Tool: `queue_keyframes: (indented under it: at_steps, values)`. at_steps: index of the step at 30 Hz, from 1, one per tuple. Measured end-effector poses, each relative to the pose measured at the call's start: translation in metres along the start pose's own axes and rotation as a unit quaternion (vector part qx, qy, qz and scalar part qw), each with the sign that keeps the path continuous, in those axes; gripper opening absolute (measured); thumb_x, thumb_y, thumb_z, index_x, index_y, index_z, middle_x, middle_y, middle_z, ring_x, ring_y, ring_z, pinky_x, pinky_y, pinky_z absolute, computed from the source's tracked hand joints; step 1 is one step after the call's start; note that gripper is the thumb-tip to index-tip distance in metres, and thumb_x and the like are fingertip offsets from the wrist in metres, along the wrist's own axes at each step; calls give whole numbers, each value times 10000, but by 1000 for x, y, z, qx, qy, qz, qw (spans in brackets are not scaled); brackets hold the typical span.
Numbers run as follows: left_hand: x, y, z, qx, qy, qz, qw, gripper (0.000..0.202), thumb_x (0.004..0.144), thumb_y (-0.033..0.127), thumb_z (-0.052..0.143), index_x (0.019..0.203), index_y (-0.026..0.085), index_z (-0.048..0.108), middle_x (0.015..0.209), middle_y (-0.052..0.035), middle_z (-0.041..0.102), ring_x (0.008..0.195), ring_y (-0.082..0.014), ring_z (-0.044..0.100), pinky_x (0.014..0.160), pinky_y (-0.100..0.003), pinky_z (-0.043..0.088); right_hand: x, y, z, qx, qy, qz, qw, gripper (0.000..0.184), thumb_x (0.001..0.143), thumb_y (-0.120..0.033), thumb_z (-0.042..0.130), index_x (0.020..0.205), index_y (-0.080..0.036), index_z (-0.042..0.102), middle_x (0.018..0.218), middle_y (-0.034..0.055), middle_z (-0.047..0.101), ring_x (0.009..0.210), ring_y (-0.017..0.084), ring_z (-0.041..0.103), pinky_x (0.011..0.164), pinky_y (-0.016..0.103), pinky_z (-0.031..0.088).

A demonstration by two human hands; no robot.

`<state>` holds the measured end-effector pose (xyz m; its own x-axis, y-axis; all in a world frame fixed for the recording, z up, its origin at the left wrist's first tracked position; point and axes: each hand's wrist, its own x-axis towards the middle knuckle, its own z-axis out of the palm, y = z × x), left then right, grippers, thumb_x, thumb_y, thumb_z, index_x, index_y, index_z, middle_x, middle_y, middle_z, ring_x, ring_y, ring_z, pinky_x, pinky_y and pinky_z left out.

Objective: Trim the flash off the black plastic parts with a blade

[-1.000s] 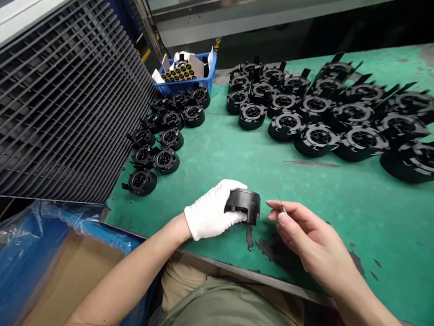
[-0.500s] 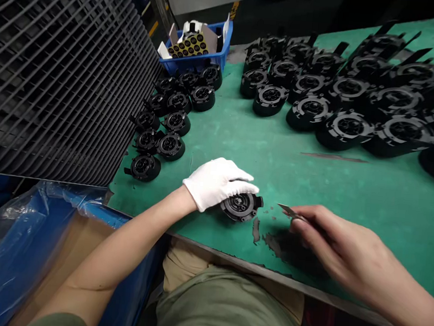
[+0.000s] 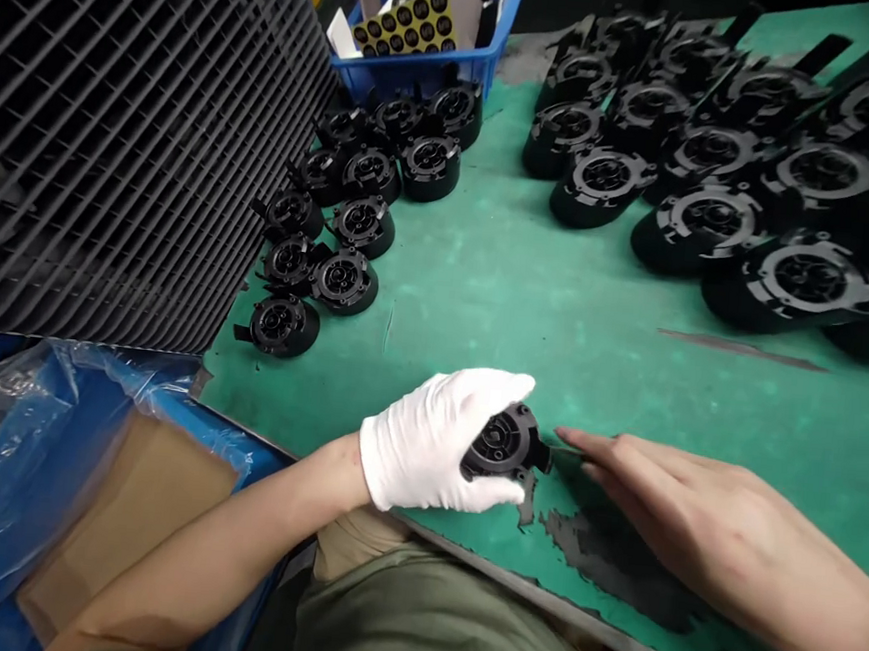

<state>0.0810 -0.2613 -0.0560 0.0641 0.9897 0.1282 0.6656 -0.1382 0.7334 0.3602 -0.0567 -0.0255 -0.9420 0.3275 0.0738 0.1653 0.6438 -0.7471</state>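
from here the bare right hand [image 3: 679, 515] pinches a thin tool [image 3: 569, 450], mostly hidden in its grip; i can't tell whether the tip touches the round black part [image 3: 501, 441]. the gloved left hand [image 3: 444, 442] curls around that part, just below the middle of the frame, covering its left side. more black parts [image 3: 709, 222], at upper right, are dark and cut off. the green tabletop [image 3: 497, 300] is scuffed dark near the right hand; its front edge [image 3: 534, 589] slants below, and a broad green stretch lies beyond the hands.

A blue bin [image 3: 394, 70] holds a yellow, black-dotted sheet [image 3: 409, 27].
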Motion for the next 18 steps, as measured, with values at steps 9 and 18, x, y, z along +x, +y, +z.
queue_keyframes:
  at_steps: [9, 18]
  values:
    - [5, -6, 17, -50, 22, 59, 997, 1055, 1053, 605, 853, 1926, 167, 453, 1694, -268, 841, 1555, -476, 874, 1325, -668, 767, -21, 10, 3, -14, -66, -14, 998, 453, 1211, -193, 616, 1537, -368, 879, 1063, 43, 916, 784, 261, 873, 695, 373, 684]
    - [7, 2, 10, -53, 79, 96, 991, 1017, 1122, 511, 806, 1957, 166, 339, 1610, -268, 860, 1445, -452, 914, 1231, -616, 800, -11, 12, 2, -16, -105, -83, 991, 463, 1216, -183, 587, 1612, -331, 773, 966, 44, 847, 740, 272, 809, 639, 408, 609]
